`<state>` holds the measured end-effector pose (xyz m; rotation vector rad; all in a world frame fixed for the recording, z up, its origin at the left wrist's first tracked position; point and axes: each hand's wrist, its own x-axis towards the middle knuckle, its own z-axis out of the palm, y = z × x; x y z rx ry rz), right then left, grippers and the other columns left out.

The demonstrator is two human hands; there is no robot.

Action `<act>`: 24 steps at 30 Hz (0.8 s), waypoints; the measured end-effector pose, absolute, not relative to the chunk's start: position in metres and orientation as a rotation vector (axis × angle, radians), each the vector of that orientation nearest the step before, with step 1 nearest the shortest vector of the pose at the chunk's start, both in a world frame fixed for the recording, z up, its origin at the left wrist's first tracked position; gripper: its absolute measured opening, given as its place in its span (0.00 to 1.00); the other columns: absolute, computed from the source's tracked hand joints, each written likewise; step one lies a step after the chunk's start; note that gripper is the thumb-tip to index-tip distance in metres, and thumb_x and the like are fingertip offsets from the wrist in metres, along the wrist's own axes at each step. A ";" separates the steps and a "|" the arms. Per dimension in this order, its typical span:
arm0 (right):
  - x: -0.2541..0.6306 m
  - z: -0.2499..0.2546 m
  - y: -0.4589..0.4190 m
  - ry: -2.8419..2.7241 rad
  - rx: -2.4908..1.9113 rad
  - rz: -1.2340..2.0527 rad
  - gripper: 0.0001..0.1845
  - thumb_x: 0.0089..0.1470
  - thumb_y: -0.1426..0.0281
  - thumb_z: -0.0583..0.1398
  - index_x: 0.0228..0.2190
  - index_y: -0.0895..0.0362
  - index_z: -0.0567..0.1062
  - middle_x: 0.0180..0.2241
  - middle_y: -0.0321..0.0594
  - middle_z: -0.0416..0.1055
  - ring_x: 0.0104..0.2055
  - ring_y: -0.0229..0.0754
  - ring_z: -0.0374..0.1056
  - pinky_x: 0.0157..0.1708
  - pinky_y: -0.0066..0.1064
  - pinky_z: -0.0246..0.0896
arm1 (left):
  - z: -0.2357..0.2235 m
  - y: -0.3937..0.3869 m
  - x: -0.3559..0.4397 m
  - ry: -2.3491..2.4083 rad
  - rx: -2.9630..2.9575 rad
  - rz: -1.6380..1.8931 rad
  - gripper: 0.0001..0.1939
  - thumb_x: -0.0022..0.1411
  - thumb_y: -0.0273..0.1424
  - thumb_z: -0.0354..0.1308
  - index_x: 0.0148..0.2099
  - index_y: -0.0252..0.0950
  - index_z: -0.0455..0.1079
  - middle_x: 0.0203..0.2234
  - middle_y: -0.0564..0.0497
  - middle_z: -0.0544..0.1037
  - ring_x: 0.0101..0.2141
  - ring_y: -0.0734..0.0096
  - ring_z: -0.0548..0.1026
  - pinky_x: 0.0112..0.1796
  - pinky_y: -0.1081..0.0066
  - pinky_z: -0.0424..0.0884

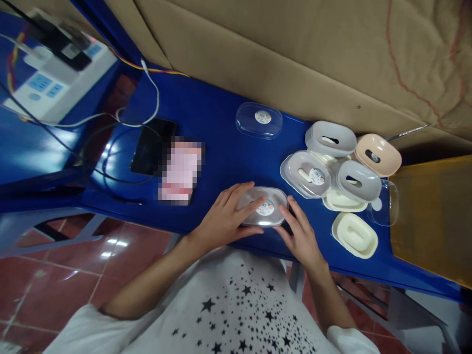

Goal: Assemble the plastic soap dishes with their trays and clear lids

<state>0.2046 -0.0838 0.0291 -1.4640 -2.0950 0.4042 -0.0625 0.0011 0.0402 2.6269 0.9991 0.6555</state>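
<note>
Between my two hands, at the front edge of the blue table (217,169), is a grey oval soap box (250,220) under a clear lid with a round white sticker (264,208). My left hand (226,216) grips its left end, with the index finger across the lid and the thumb along the near side. On the right end, my right hand (300,233) presses with its fingertips, thumb at the near corner. To the right lies a group of similar parts: a lidded grey box (303,164), grey trays (313,139), a peach tray (393,158) and a cream base (363,246).
A loose clear lid (247,125) lies at the back, another clear lid (391,204) at the right. Left of my hands are a dark phone (149,147) and a pixelated pink item (180,169). Cables run to a power strip (66,93). A brown-yellow box (435,211) stands far right.
</note>
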 end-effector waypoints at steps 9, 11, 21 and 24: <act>0.202 0.032 -0.082 -2.065 -1.520 0.500 0.48 0.71 0.68 0.64 0.79 0.41 0.45 0.79 0.45 0.51 0.78 0.56 0.55 0.73 0.55 0.65 | 0.067 0.009 -0.056 1.106 2.587 0.410 0.40 0.60 0.45 0.76 0.69 0.42 0.66 0.63 0.36 0.71 0.59 0.40 0.75 0.56 0.45 0.76; 0.200 0.030 -0.082 -2.070 -1.540 0.474 0.51 0.70 0.66 0.64 0.79 0.44 0.41 0.79 0.49 0.49 0.79 0.58 0.54 0.73 0.56 0.64 | 0.071 0.016 -0.056 1.188 2.582 0.379 0.38 0.60 0.43 0.75 0.68 0.40 0.67 0.62 0.34 0.73 0.59 0.37 0.76 0.55 0.44 0.76; 0.199 0.032 -0.080 -2.098 -1.580 0.479 0.43 0.73 0.64 0.60 0.79 0.44 0.46 0.77 0.51 0.55 0.77 0.58 0.57 0.70 0.55 0.68 | 0.097 0.084 -0.062 1.304 2.630 0.375 0.39 0.71 0.41 0.63 0.77 0.35 0.56 0.77 0.32 0.58 0.76 0.35 0.56 0.72 0.36 0.52; 0.196 0.033 -0.080 -2.105 -1.557 0.465 0.41 0.73 0.64 0.60 0.78 0.45 0.49 0.76 0.51 0.57 0.76 0.56 0.59 0.69 0.53 0.70 | 0.108 0.129 -0.049 1.209 2.637 0.330 0.29 0.78 0.39 0.52 0.75 0.35 0.60 0.72 0.36 0.67 0.71 0.44 0.66 0.69 0.45 0.61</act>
